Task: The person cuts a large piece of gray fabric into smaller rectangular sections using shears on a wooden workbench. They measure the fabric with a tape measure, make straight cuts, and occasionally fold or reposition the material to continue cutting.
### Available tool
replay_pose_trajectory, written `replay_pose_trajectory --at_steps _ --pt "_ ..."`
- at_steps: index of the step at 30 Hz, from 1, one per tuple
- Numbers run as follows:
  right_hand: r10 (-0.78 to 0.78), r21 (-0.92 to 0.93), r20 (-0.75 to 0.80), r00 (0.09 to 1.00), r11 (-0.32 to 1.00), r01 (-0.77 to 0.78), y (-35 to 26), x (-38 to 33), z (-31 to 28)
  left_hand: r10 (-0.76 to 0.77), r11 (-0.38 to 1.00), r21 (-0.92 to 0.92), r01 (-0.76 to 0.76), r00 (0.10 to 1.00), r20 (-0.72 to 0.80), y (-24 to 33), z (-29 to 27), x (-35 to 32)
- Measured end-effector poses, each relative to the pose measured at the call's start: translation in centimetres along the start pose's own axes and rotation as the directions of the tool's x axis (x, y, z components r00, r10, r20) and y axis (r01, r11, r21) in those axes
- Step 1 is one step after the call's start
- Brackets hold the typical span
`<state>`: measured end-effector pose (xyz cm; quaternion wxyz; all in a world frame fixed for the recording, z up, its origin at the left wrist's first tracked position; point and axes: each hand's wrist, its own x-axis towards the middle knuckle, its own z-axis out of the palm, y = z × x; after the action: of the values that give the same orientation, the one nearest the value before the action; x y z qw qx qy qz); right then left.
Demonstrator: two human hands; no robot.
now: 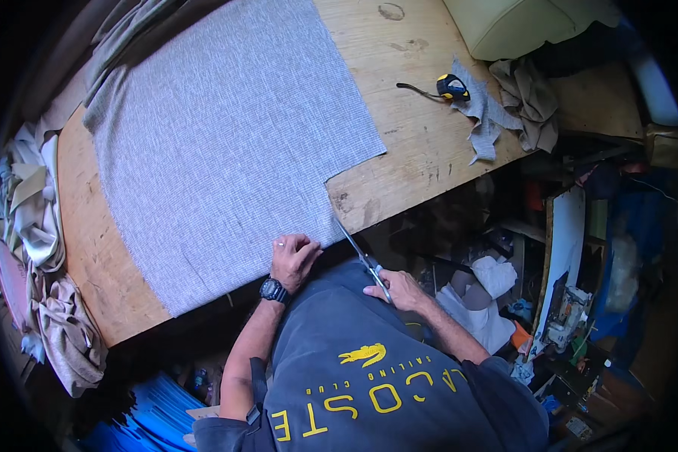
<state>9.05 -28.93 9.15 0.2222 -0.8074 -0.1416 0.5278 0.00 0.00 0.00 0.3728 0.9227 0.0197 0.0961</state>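
A large piece of grey woven fabric (226, 135) lies across the wooden table, with a notch cut out of its right side near the front edge. My right hand (401, 289) grips a pair of scissors (363, 258) by the handles. The long blades point up and left, their tips at the fabric's cut edge below the notch. My left hand (293, 261) rests at the fabric's front edge, left of the blades. Its fingers are curled and pinched together on the fabric near the corner. A dark watch (273, 290) is on my left wrist.
On the table's right part (399, 181) lie a yellow-and-black tape measure (452, 87) and grey fabric scraps (484, 113). A cream upholstered piece (527, 26) stands at the far right. Crumpled cloths (64, 324) hang at the left edge. Clutter, including a white board (561, 256), fills the floor at right.
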Motion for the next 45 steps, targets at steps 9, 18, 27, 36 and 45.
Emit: replay_pose_trajectory --at_steps 9,18,27,36,45 --pt "-0.04 0.288 0.188 0.981 0.958 -0.017 4.7 -1.8 -2.2 0.095 0.99 0.107 -0.094 0.996 -0.002 2.1 0.6 1.7" --pt "-0.066 0.046 -0.042 0.997 0.997 0.068 -0.9 2.1 0.6 0.079 0.996 0.042 -0.079 0.997 0.002 1.5 1.3 1.4" --pt "-0.08 0.143 -0.193 0.978 0.984 0.109 -2.5 3.1 2.7 0.091 0.996 -0.005 -0.091 0.996 -0.006 1.0 1.4 1.1" --pt "-0.105 0.019 -0.25 0.962 0.993 0.113 -5.7 5.9 0.2 0.104 0.995 -0.006 -0.104 0.994 -0.025 1.2 1.1 1.5" --pt "-0.097 0.147 -0.199 0.975 0.981 0.128 -5.6 8.0 -0.2 0.099 0.994 -0.034 -0.099 0.995 -0.016 0.8 1.2 1.1"
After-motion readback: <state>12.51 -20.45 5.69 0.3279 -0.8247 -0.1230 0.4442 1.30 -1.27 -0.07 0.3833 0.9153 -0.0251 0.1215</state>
